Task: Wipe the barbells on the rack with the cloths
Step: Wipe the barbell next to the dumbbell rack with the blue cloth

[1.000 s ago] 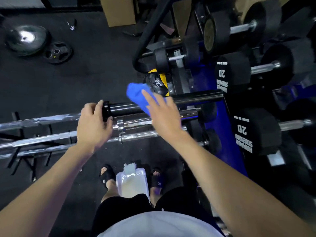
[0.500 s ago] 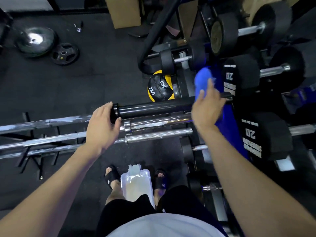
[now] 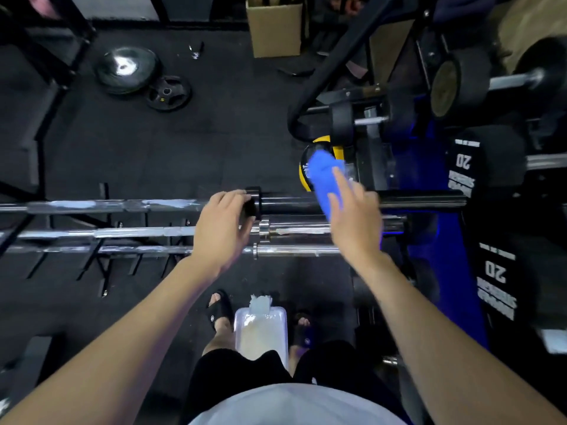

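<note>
Three barbells lie side by side across the middle of the frame, running left to right. The left hand (image 3: 221, 228) curls its fingers round the black collar of the top barbell (image 3: 423, 200), gripping it at centre frame. Just right of it, the right hand (image 3: 356, 222) presses a blue cloth (image 3: 323, 176) onto that barbell's black sleeve with straight, spread fingers; the hand is blurred. The two chrome barbells (image 3: 138, 232) sit just below, closer to the person. Dumbbells marked 20 (image 3: 487, 161) fill the right side. Two weight plates (image 3: 127, 70) rest on the floor at upper left, and a cardboard box (image 3: 274, 29) stands at top centre.
</note>
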